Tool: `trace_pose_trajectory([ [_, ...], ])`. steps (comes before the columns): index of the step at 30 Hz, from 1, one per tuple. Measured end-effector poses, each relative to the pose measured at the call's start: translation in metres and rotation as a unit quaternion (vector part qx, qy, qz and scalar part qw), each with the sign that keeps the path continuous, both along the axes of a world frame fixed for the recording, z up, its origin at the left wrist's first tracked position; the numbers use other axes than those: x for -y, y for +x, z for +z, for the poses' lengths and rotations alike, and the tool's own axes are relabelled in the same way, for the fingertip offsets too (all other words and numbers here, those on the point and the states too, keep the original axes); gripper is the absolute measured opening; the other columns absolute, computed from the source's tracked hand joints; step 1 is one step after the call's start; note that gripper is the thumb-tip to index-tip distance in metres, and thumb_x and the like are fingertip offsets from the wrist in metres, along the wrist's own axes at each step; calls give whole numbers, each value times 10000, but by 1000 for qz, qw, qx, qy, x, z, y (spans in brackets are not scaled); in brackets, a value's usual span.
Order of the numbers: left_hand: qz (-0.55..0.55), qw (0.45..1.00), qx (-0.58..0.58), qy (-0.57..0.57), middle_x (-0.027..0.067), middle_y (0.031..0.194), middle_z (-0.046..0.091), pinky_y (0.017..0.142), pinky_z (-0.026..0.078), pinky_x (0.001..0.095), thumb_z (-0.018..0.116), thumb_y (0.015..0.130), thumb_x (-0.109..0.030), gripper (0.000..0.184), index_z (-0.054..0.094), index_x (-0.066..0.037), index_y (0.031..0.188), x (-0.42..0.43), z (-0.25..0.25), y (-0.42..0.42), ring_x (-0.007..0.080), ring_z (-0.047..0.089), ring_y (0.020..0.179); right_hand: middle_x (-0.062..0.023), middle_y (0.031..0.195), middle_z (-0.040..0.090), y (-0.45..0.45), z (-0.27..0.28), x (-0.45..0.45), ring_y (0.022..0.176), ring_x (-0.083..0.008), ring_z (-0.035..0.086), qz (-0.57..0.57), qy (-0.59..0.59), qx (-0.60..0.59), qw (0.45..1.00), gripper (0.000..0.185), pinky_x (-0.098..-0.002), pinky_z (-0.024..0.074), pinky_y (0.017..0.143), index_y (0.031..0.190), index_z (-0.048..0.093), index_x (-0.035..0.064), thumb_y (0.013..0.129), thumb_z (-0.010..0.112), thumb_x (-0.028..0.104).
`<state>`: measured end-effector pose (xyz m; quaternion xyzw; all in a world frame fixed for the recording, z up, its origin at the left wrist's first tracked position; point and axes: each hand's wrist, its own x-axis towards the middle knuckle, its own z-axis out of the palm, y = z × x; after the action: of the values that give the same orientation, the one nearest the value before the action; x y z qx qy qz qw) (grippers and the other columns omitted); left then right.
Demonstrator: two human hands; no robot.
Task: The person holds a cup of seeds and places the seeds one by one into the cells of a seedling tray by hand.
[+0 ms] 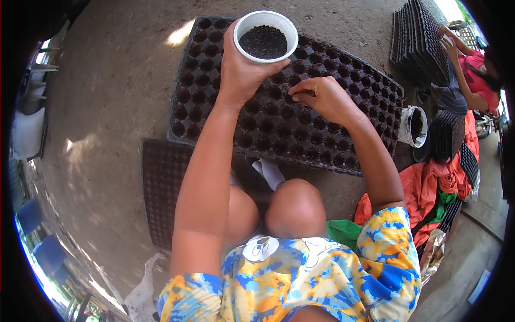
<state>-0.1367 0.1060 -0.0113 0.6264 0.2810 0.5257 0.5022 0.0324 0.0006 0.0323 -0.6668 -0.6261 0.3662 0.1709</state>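
My left hand (240, 73) is wrapped round a white plastic cup (294, 42), which holds small dark seeds (263, 42). The cup is over the far edge of a black seedling tray (257, 126). Many of the tray's round cells look dark inside, as if filled with soil. Low over the middle of this tray, my right hand (323, 98) has its thumb and fingertips pinched together. Whatever is between those fingertips is too small to make out.
A second seedling tray (161, 188) lies at the left, partly under the first. At the right stand a white bucket (413, 126), red cloth (429, 185) and stacked trays (416, 40). Another person (480, 75) in a red shirt touches that stack. A spotted animal (142, 292) is at lower left.
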Motion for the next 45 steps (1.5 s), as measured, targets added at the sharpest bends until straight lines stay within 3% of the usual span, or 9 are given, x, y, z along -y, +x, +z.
trace_pose_trajectory([
  [2, 1, 999, -27, 26, 104, 1242, 542, 990, 468, 317, 897, 619, -40, 891, 365, -3, 1333, 0, 2, 0, 190, 559, 1151, -139, 876, 719, -1, 0, 1, 743, -152, 673, -5, -15, 5, 1000, 198, -299, 523, 730, 1037, 711, 20, 858, 668, 92],
  [8, 3, 999, -28, 25, 101, 1239, 539, 987, 469, 313, 896, 617, -33, 893, 364, -1, 1334, 1, 2, 1, 186, 558, 1148, -171, 962, 705, 1, 1, 1, 897, -319, 688, 12, -16, 37, 999, 223, -362, 534, 832, 1039, 728, 60, 835, 652, 111],
  [21, 0, 999, -27, 26, 99, 1233, 541, 979, 477, 309, 897, 609, -26, 902, 362, -1, 1336, 0, -1, 1, 184, 558, 1145, -168, 881, 702, 9, 3, -16, 832, -336, 679, 14, 84, 84, 993, 178, -394, 532, 763, 968, 718, 43, 819, 682, 133],
  [25, 9, 998, -61, 23, 119, 1267, 515, 1009, 445, 347, 917, 565, -113, 940, 396, -11, 1339, 2, 0, 0, 220, 538, 1168, -151, 842, 686, 7, 42, -31, 819, -354, 661, -40, 311, 148, 938, 127, -432, 518, 734, 890, 701, 40, 825, 662, 142],
  [32, -19, 980, -133, 147, 136, 1303, 488, 992, 444, 388, 914, 538, -145, 926, 436, -39, 1324, 18, 19, 17, 280, 540, 1164, -178, 939, 684, -19, 35, -71, 845, -363, 661, 117, 184, 270, 938, 218, -429, 526, 760, 969, 706, 24, 781, 621, 96],
  [38, -16, 999, -49, -6, 114, 1214, 558, 991, 457, 360, 922, 537, -129, 929, 430, -32, 1319, 6, 2, 7, 232, 553, 1148, -101, 826, 708, 0, 59, -63, 744, -182, 678, 24, 187, 45, 981, 177, -308, 529, 713, 983, 707, 17, 828, 669, 93],
  [39, -4, 999, -41, -2, 114, 1220, 555, 994, 455, 360, 925, 534, -127, 935, 426, -25, 1318, 2, -2, 4, 233, 555, 1148, -131, 867, 717, 8, 59, -57, 755, -227, 689, 6, 172, -5, 985, 204, -337, 529, 719, 974, 710, 34, 815, 696, 161],
  [42, 27, 998, -37, 31, 110, 1225, 550, 999, 456, 339, 925, 559, -95, 927, 401, -6, 1319, -5, -5, -4, 212, 560, 1145, -82, 833, 714, 16, 39, -40, 762, -128, 662, -27, 58, 29, 998, 162, -284, 522, 732, 991, 703, 10, 851, 668, 84],
  [45, 6, 1000, -14, 21, 106, 1237, 534, 999, 461, 320, 898, 615, -40, 901, 360, 3, 1336, -4, 0, -5, 192, 554, 1151, -131, 921, 731, 20, 7, -29, 850, -206, 706, 20, 22, 85, 996, 186, -321, 534, 784, 1008, 708, 14, 838, 682, 83],
])
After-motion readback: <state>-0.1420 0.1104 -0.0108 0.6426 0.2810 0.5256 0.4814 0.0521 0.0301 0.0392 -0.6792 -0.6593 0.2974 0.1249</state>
